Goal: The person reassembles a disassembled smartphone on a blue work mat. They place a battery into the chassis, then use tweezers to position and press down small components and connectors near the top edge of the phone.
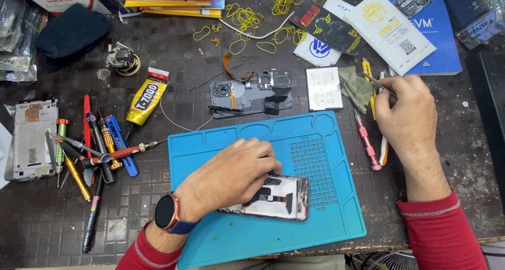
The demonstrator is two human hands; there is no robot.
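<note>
- Dark, scuffed workbench [158, 65], crowded on every side with repair clutter.
- Blue work mat [336, 196] laid flat at the near edge, part grid, part shallow trays.
- Opened phone [273, 197] resting on the mat's lower middle, back off, ribbon cables and boards exposed (cracked along the right end, by the look of it).
- Left hand [231, 178], with a watch on the wrist, pressed down over the phone's left half, fingers curled and closed on its edge, pinning it to the mat.
- Right hand [407, 115] off the mat to the right, fingers pinched shut on a thin pair of tweezers [380, 84], tips pointing up and left.
- Grey back cover [247, 94] with the camera cutout lying beyond the mat; battery [323, 87] just beside it.
- Glue tube [146, 99] and a bundle of screwdrivers [94, 149] left of the mat, pink screwdriver [367, 144] near the right hand.
- Step in hand, as a judgement: steadying the opened phone while fetching the tweezers.
- Next move likely calls for bringing the tips across to the exposed cables, keeping the phone pinned.
</note>
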